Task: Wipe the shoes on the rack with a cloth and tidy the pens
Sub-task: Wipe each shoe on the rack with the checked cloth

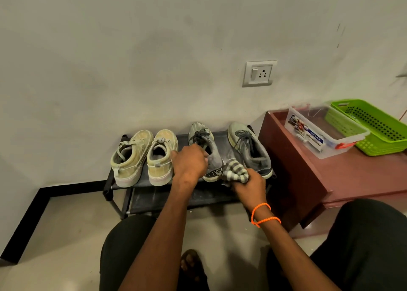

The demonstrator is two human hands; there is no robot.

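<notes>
Left hand [190,163] clamped over grey sneaker [206,149] on black shoe rack [123,180]; right hand [247,184], at four o'clock, fisted around striped cloth [234,169] touching its heel.

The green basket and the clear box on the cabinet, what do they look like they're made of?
The green basket: likely moulded plastic, given its uniform bright colour, punched grid of holes and slightly glossy rim. The clear box: probably transparent plastic, see-through walls with a printed label and an orange latch.
</notes>
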